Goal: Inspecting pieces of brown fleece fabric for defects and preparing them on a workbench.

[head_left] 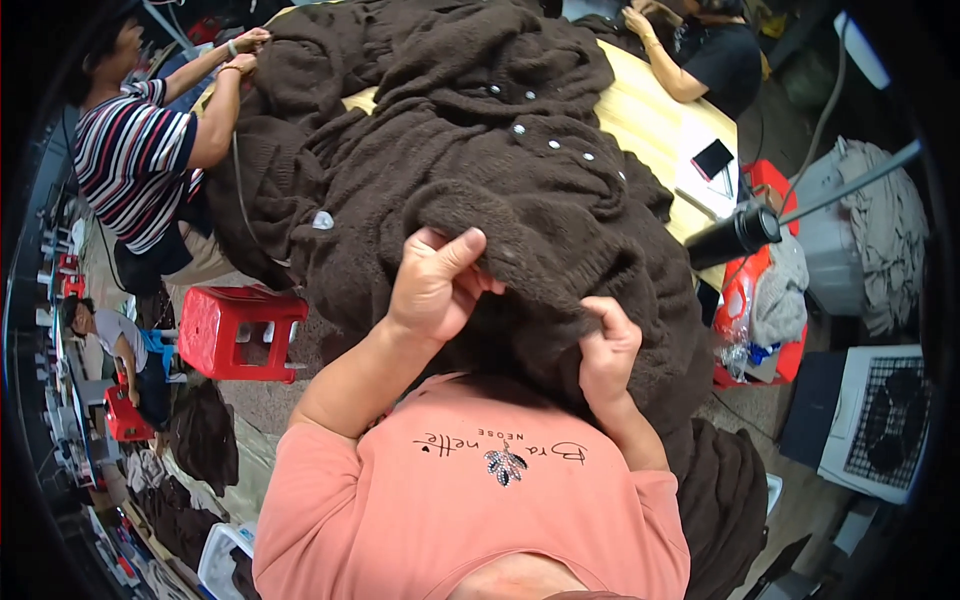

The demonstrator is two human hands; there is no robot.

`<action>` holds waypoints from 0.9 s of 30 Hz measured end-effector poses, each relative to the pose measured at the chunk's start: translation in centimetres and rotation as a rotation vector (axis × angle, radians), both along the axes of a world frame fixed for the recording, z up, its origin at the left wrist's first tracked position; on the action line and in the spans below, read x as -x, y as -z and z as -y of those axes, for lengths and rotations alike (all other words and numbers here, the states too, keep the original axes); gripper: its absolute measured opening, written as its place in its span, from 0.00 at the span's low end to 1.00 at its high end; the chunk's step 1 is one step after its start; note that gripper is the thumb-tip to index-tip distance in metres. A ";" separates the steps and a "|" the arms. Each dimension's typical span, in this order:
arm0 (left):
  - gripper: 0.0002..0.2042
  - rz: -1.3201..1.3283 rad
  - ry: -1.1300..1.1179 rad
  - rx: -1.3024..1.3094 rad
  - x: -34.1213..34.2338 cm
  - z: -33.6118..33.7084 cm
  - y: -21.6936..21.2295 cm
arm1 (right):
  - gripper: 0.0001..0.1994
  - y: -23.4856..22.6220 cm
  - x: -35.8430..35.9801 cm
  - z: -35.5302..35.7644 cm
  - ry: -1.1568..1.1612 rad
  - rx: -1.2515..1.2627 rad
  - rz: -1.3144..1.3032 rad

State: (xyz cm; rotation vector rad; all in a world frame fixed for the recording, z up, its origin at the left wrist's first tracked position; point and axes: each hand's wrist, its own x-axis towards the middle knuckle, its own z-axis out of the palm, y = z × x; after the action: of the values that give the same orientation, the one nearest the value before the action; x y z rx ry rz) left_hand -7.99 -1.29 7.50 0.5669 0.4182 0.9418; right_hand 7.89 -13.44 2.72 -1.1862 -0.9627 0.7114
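Note:
A dark brown, fuzzy knit garment [545, 245] stretches between my two hands, its near edge lifted off the heap below. My left hand [438, 285] grips that edge, thumb on top and fingers partly hidden under the fabric. Farther right, my right hand [608, 350] pinches the same edge with curled fingers. Beyond them, more brown knitwear [430, 130] lies in thick folds, with several pale round buttons or discs on it. A small whitish piece [322, 220] rests on the cloth to the left.
Pale wood tabletop [640, 95] shows at right, with a phone [712, 160] and a black cylinder [735, 235]. A red stool [240, 332] stands left. A co-worker in stripes [135, 160] handles brown cloth; another person [715, 60] sits far right. A red bin [790, 360] stands right.

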 end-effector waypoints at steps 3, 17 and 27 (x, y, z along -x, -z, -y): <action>0.06 0.067 -0.178 0.012 2.4 -3.0 -1.1 | 0.11 -1.2 2.5 -3.2 0.063 -0.287 0.760; 0.14 0.426 -0.101 0.028 18.6 -22.4 -0.5 | 0.15 -0.5 18.0 -25.8 -0.050 -0.473 1.283; 0.42 0.236 -0.398 0.362 20.9 -31.3 7.6 | 0.08 6.5 21.8 -34.2 -0.135 -0.225 1.331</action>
State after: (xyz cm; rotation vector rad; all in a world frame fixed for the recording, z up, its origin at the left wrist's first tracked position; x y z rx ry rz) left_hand -28.92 30.01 -0.11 0.0372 0.4830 1.2630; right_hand -13.96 20.71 -3.77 -1.3526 -2.1534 -0.2157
